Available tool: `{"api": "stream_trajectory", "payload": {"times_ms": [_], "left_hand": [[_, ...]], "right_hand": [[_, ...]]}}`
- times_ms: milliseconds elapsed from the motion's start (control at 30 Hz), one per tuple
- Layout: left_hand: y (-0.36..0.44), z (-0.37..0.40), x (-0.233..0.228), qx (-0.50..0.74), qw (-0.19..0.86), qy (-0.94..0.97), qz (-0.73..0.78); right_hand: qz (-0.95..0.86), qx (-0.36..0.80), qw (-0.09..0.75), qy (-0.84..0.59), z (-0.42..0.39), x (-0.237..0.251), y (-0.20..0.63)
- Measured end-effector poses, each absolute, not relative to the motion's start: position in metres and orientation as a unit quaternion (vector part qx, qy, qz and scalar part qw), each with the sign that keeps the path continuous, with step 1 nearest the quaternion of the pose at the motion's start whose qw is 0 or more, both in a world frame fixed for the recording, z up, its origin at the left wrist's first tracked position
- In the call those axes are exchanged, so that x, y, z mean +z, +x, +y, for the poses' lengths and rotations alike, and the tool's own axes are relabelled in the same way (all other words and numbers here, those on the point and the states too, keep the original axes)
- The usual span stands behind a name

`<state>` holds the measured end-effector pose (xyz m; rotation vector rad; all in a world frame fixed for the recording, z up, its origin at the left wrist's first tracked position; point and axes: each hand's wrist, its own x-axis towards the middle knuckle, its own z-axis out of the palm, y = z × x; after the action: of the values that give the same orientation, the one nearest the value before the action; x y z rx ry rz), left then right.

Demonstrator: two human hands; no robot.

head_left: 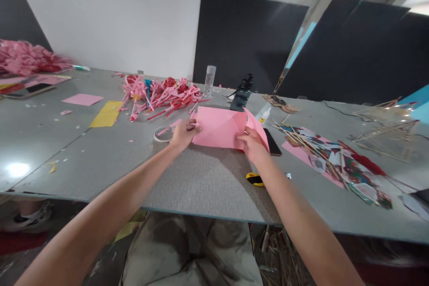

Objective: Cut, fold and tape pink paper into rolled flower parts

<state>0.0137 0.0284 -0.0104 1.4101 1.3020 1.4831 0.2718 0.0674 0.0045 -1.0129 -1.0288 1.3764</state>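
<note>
Pink paper sheet [219, 127], held over the middle of the grey table [201, 187], just above its surface, with its right part folded up into a raised flap. Left hand [183, 134] pinches the sheet's left edge between thumb and fingers; right hand [254, 146] grips the near right corner at the fold, fingers closed on the paper. A roll of clear tape [163, 134] lies just left of the left hand. A dark phone [272, 142] lies just right of the right hand, partly under the flap. A yellow-and-black cutter [254, 179] lies near the right wrist. Farther off: a heap of pink and red paper strips [161, 94], a glue bottle [265, 115], and, to the right, sticks and paper scraps [331, 156].
</note>
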Motion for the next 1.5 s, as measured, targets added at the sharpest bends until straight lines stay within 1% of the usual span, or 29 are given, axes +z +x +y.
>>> {"api": "stream_trajectory", "payload": {"times_ms": [133,267,633,867,1167,1367,1500], "left_hand": [[0.011,0.031,-0.015,0.564,0.337,0.551,0.514],[0.007,0.034,-0.018,0.563,0.327,0.539,0.534],[0.006,0.033,-0.02,0.537,0.299,0.572,0.543],[0.003,0.033,-0.017,0.518,0.269,0.582,0.566],[0.005,0.028,-0.013,0.483,0.226,0.613,0.583],[0.004,0.029,-0.012,0.445,0.186,0.627,0.612],[0.006,0.027,-0.011,0.408,0.174,0.655,0.611]], "right_hand": [[-0.385,0.584,0.558,-0.447,0.073,0.001,0.275],[-0.331,0.613,0.558,-0.45,0.079,0.0,0.279],[-0.201,0.685,0.581,-0.391,0.081,0.007,0.309],[-0.176,0.667,0.632,-0.354,0.087,0.01,0.324],[-0.155,0.684,0.623,-0.346,0.085,0.006,0.337],[-0.134,0.671,0.654,-0.321,0.081,0.008,0.331],[-0.143,0.643,0.68,-0.323,0.078,0.009,0.325]]}}
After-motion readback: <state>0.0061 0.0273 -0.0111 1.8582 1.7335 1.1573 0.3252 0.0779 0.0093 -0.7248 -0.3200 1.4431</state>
